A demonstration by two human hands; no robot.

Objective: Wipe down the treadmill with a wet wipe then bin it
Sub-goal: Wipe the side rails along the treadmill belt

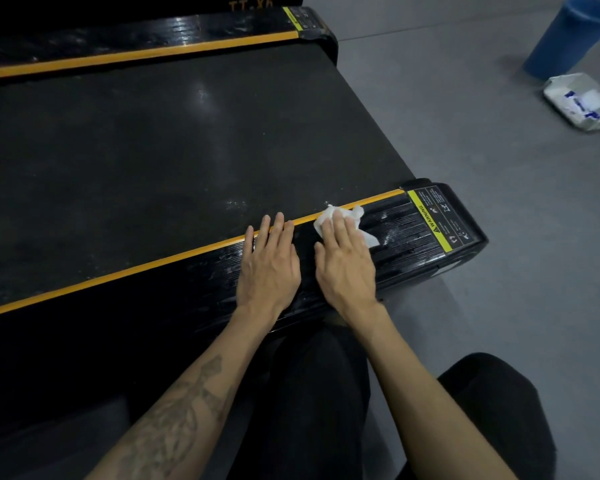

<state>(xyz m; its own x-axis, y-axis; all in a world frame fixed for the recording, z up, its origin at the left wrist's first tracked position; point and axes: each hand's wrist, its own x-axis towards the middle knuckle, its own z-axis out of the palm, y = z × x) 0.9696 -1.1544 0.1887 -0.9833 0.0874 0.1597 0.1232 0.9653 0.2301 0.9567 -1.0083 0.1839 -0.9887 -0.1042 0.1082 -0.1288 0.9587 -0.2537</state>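
**Near side rail, wiping toward the rear end cap**

Crouched beside treadmill [187,133], near the rear end. Right hand [347,258] flat, fingers straight and close together, pressing the wet wipe [336,216] onto the ribbed black side rail [402,230], just beside the orange edge strip [153,263]. Wipe bunched, poking out past the fingertips and out from under the hand on the end-cap side. Left hand [269,261] also flat and relaxed, holding nothing, resting on the same rail just beside the right, fingertips reaching over the orange strip.

Streaks and pale smears visible on the rail between the wipe and the yellow warning label [430,220]; a few white specks on the running belt [236,204] close by.

Judged step: wiping, not yet binning. Far rail [118,39] shows wet-looking glare; cannot tell whether done.

To do it well:
- Unfold the wipe so more of it lies under the palm
- Stroke along the ribs, not across, so grime leaves the grooves
- Carry the stroke over the label and end cap, overlapping passes
- Keep left hand as brace, clear of the wiped stretch
- Pick up the specks on the belt

Blue bin [565,36] and wipe packet [582,102] on the floor, well apart from the hands, off to the right
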